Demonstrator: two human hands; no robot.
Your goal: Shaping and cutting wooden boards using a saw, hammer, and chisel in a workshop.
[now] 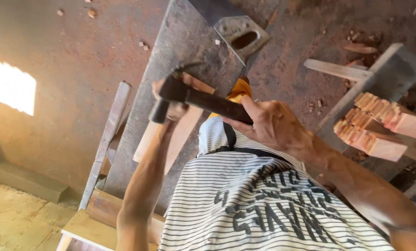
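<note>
R hand (274,124) grips hammer (189,97) over wood board (177,135) at bench (170,60) edge, L hand (173,109) pinching at board w/ fingers near head—a glancing blow could hit them.

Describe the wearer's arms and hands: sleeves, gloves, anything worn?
Both forearms are bare, with no sleeves showing on them. The right hand has no glove, ring or watch in view. The left hand is mostly hidden behind a hammer head, with no glove visible.
</note>
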